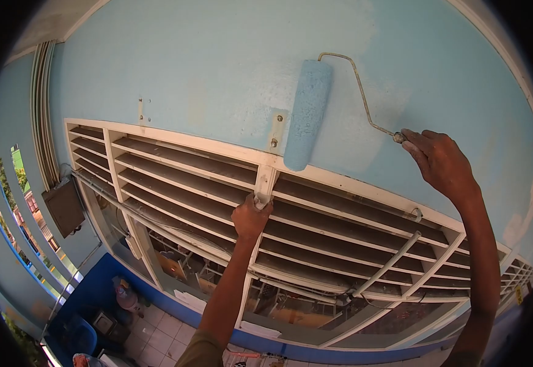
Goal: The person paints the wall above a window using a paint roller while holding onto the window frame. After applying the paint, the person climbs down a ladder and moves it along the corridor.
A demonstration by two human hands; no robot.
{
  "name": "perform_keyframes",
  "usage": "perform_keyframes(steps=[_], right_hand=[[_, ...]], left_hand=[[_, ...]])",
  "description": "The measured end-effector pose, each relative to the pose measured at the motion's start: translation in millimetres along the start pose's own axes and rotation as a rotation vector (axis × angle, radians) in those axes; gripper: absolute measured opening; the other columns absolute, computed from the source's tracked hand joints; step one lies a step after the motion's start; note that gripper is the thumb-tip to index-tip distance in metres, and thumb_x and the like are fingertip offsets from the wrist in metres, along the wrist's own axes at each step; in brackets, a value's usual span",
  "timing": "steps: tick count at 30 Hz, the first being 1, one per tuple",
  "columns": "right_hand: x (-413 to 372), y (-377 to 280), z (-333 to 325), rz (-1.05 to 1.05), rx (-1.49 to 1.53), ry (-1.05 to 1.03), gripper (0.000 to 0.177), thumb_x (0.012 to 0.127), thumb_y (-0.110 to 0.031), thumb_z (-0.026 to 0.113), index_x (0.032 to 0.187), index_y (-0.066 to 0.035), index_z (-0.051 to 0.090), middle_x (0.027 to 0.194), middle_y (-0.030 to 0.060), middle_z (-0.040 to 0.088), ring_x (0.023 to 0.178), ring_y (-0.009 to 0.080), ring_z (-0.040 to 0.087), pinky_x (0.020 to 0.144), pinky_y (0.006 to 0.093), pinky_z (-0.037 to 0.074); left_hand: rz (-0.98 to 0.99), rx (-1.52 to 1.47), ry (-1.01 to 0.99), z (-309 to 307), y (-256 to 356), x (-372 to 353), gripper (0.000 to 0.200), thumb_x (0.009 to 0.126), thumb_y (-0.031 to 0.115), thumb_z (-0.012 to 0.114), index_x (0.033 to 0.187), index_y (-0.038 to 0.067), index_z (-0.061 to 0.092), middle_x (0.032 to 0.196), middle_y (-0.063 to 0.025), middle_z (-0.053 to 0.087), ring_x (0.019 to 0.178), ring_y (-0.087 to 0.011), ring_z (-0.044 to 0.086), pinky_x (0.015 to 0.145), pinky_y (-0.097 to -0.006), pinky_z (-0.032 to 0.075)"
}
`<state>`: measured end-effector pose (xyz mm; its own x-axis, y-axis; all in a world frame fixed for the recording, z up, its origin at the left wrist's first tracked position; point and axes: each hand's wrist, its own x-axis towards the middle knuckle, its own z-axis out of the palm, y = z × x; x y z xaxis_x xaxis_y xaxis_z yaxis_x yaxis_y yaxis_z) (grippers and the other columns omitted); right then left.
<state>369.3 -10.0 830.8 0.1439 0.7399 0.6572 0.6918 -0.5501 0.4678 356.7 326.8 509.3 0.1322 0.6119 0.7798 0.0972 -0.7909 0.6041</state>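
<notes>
My right hand [441, 162] is closed round the handle end of a paint roller [309, 113]. Its long sleeve is coated in light blue paint and stands nearly upright by the wall [217, 67], the lower end close to the white top rail of the louvred frame. A bent wire arm [359, 82] joins sleeve and handle. Lower down, my left hand [252, 217] is closed on the white upright post [265, 178] between two louvre sections. A small pale bit shows at its fingers; I cannot make out what it is.
Dusty louvre slats [187, 174] run below the painted wall. Metal brackets [277, 129] stick to the wall above them. A pale pipe [389, 263] slants across the louvres at right. Far below, a blue chair [80, 333] and other items stand on the tiled floor [156, 333].
</notes>
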Motion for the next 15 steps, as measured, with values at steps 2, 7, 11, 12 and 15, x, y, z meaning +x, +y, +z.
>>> perform_keyframes(steps=[2, 7, 11, 12, 15], right_hand=[[6, -7, 1, -0.024, -0.028, 0.030, 0.028, 0.096, -0.024, 0.060, 0.113, -0.004, 0.071, 0.073, 0.0128, 0.066, 0.062, 0.0250, 0.061, 0.059, 0.0401, 0.052], [4, -12, -8, 0.073, 0.025, -0.074, 0.027, 0.096, -0.024, 0.061, 0.114, -0.006, 0.071, 0.070, 0.0115, 0.063, 0.059, 0.0248, 0.058, 0.057, 0.0394, 0.051], [-29, 18, -7, 0.070, 0.020, -0.040, 0.026, 0.095, -0.021, 0.062, 0.114, -0.006, 0.071, 0.072, 0.0114, 0.063, 0.058, 0.0244, 0.056, 0.055, 0.0396, 0.048], [-38, 23, -10, 0.080, 0.016, -0.028, 0.026, 0.095, -0.020, 0.062, 0.114, -0.005, 0.070, 0.072, 0.0116, 0.063, 0.058, 0.0241, 0.056, 0.055, 0.0397, 0.047], [-63, 34, -24, 0.142, 0.017, -0.038, 0.026, 0.093, -0.017, 0.064, 0.114, -0.004, 0.070, 0.073, 0.0129, 0.062, 0.059, 0.0252, 0.056, 0.056, 0.0410, 0.046]], left_hand=[[-0.001, -0.007, -0.015, -1, 4, 1, 0.044, 0.068, 0.038, 0.082, 0.090, 0.003, 0.068, 0.067, -0.0169, 0.067, 0.063, -0.0376, 0.068, 0.058, -0.0449, 0.056], [0.028, 0.051, 0.006, 1, -1, 0, 0.046, 0.068, 0.039, 0.082, 0.093, 0.002, 0.068, 0.072, -0.0176, 0.069, 0.065, -0.0376, 0.068, 0.059, -0.0454, 0.056], [0.027, 0.034, 0.003, 0, 0, -1, 0.049, 0.067, 0.038, 0.083, 0.095, 0.001, 0.069, 0.071, -0.0180, 0.069, 0.064, -0.0373, 0.069, 0.059, -0.0453, 0.056], [0.025, 0.034, 0.000, 1, 0, -1, 0.049, 0.067, 0.038, 0.083, 0.095, 0.001, 0.069, 0.071, -0.0180, 0.069, 0.064, -0.0373, 0.069, 0.059, -0.0453, 0.056], [0.031, 0.030, 0.007, 2, -1, -1, 0.048, 0.067, 0.038, 0.083, 0.095, 0.001, 0.069, 0.070, -0.0182, 0.068, 0.063, -0.0373, 0.068, 0.059, -0.0450, 0.056]])
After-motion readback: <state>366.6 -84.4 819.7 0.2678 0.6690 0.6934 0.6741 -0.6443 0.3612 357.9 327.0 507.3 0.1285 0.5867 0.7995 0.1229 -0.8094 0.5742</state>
